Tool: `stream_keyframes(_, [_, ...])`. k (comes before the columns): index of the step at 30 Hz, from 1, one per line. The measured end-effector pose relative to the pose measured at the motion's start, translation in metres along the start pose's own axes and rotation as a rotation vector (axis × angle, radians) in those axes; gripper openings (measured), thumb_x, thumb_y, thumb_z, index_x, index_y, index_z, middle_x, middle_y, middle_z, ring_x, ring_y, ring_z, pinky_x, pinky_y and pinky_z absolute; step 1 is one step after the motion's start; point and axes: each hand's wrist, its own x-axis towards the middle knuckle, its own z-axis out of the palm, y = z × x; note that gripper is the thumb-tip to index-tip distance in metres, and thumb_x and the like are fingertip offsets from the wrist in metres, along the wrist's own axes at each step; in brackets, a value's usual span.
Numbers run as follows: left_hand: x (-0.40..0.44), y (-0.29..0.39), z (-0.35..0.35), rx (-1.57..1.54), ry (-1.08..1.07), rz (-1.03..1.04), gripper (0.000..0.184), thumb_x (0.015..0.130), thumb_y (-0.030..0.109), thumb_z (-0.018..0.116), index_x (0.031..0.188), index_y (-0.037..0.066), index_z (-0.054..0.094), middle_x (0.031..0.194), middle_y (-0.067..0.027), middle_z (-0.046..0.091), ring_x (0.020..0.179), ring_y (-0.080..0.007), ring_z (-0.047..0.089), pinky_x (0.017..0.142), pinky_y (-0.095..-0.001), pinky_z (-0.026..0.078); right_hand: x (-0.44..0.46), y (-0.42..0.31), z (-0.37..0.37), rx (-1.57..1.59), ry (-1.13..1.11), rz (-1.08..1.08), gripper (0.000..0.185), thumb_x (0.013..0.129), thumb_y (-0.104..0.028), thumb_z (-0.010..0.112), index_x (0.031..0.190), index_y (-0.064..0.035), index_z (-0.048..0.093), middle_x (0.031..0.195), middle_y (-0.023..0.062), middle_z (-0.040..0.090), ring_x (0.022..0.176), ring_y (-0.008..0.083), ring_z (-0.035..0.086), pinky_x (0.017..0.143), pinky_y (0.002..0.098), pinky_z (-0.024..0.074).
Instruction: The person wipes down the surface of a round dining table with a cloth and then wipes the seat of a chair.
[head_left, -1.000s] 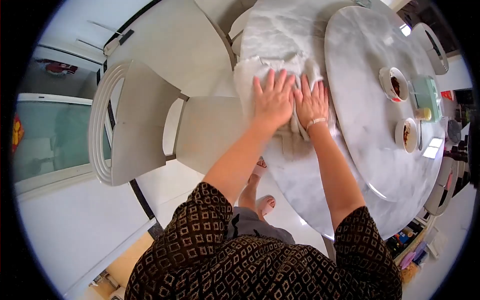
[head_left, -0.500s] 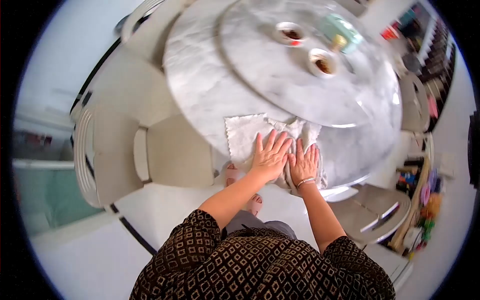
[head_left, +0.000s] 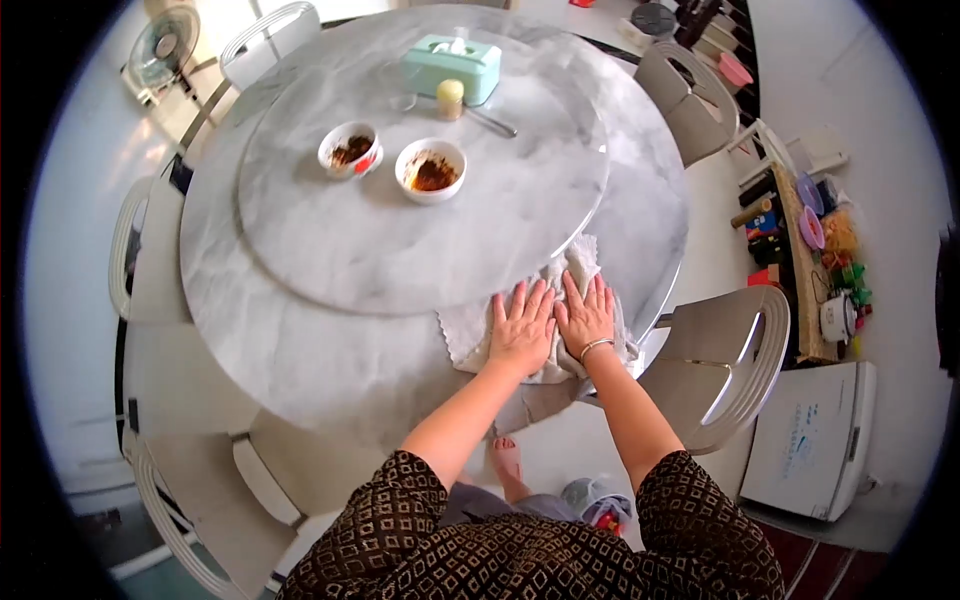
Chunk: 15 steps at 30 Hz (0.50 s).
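Observation:
A pale cloth [head_left: 463, 333] with a scalloped edge lies bunched on the marble table [head_left: 300, 350], beside the rim of the raised round turntable [head_left: 330, 250]. Flat on the cloth presses my left hand [head_left: 522, 328], its fingers spread. Close on its right, my right hand [head_left: 585, 315] also lies open on the cloth, with a bracelet at the wrist. Part of the cloth droops over the table's near edge. On the turntable stand two white bowls, one bowl [head_left: 432, 190] and another bowl [head_left: 335, 160], both with dark reddish-brown contents.
Farther back on the turntable are a mint-green tissue box [head_left: 455, 70], a small yellow-topped jar [head_left: 450, 105] and a spoon-like utensil [head_left: 490, 122]. Chairs surround the table, including a grey chair [head_left: 715, 365] at my right. A bin [head_left: 598, 500] stands near my feet.
Both hands and the cloth have moved along the table's near edge to the right, and my view has turned that way. The hands stay flat on the cloth.

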Motion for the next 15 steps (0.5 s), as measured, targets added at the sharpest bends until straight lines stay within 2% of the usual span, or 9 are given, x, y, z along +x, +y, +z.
stream_keyframes(2, [0.001, 0.002, -0.005, -0.196, -0.131, -0.079, 0.050, 0.091, 0.033, 0.038, 0.138, 0.016, 0.032, 0.143, -0.0010, 0.031, 0.131, -0.0239, 0.028, 0.104, -0.0562, 0.019, -0.002, -0.002, 0.000, -0.017, 0.030, 0.048, 0.056, 0.089, -0.045, 0.036, 0.141, -0.0237, 0.028, 0.139, 0.0229, 0.031, 0.135, 0.0326, 0.017, 0.110, 0.0446, 0.0083])
stream_keyframes(3, [0.000, 0.003, -0.007, -0.200, -0.117, -0.060, 0.050, 0.091, 0.033, 0.038, 0.138, 0.016, 0.032, 0.143, -0.0010, 0.031, 0.131, -0.0239, 0.028, 0.104, -0.0562, 0.019, -0.003, -0.003, -0.004, -0.023, 0.036, 0.086, 0.056, 0.089, -0.045, 0.036, 0.140, -0.0239, 0.028, 0.140, 0.0226, 0.031, 0.135, 0.0324, 0.017, 0.110, 0.0443, 0.0083])
stream_keyframes(6, [0.005, -0.004, -0.007, -0.402, -0.172, -0.056, 0.052, 0.093, 0.030, 0.035, 0.140, 0.010, 0.026, 0.142, -0.0092, 0.033, 0.127, -0.0274, 0.035, 0.105, -0.0451, 0.026, 0.005, -0.002, -0.003, -0.015, 0.031, 0.093, 0.055, 0.089, -0.046, 0.036, 0.139, -0.0245, 0.031, 0.140, 0.0226, 0.030, 0.135, 0.0319, 0.018, 0.110, 0.0431, 0.0084])
stream_keyframes(7, [0.007, -0.004, -0.010, -0.474, -0.273, -0.063, 0.053, 0.093, 0.029, 0.034, 0.140, 0.007, 0.024, 0.141, -0.0129, 0.033, 0.125, -0.0308, 0.037, 0.105, -0.0406, 0.027, 0.008, 0.001, -0.002, -0.040, 0.031, 0.112, 0.055, 0.089, -0.046, 0.035, 0.140, -0.0251, 0.030, 0.141, 0.0229, 0.029, 0.135, 0.0322, 0.018, 0.110, 0.0430, 0.0087])
stream_keyframes(10, [-0.010, -0.023, -0.012, -0.403, -0.198, 0.012, 0.054, 0.091, 0.029, 0.038, 0.139, 0.007, 0.027, 0.141, -0.0114, 0.033, 0.126, -0.0290, 0.036, 0.106, -0.0426, 0.025, 0.000, -0.022, 0.001, -0.022, -0.011, 0.174, 0.055, 0.090, -0.047, 0.034, 0.141, -0.0257, 0.028, 0.141, 0.0247, 0.027, 0.136, 0.0332, 0.017, 0.110, 0.0430, 0.0095])
stream_keyframes(12, [-0.024, -0.039, -0.010, -0.257, -0.046, 0.110, 0.053, 0.089, 0.030, 0.041, 0.137, 0.007, 0.033, 0.141, -0.0096, 0.034, 0.128, -0.0253, 0.034, 0.105, -0.0438, 0.024, -0.011, -0.040, 0.010, -0.022, 0.016, 0.197, 0.056, 0.090, -0.046, 0.034, 0.141, -0.0232, 0.027, 0.140, 0.0271, 0.027, 0.135, 0.0343, 0.017, 0.110, 0.0442, 0.0096])
stream_keyframes(15, [-0.083, -0.063, -0.038, -0.161, 0.042, 0.166, 0.051, 0.086, 0.033, 0.047, 0.131, 0.008, 0.042, 0.140, -0.0080, 0.036, 0.128, -0.0246, 0.033, 0.103, -0.0501, 0.023, -0.061, -0.070, 0.035, -0.037, 0.091, 0.075, 0.058, 0.088, -0.041, 0.039, 0.140, -0.0165, 0.029, 0.136, 0.0303, 0.030, 0.133, 0.0394, 0.019, 0.109, 0.0496, 0.0104])
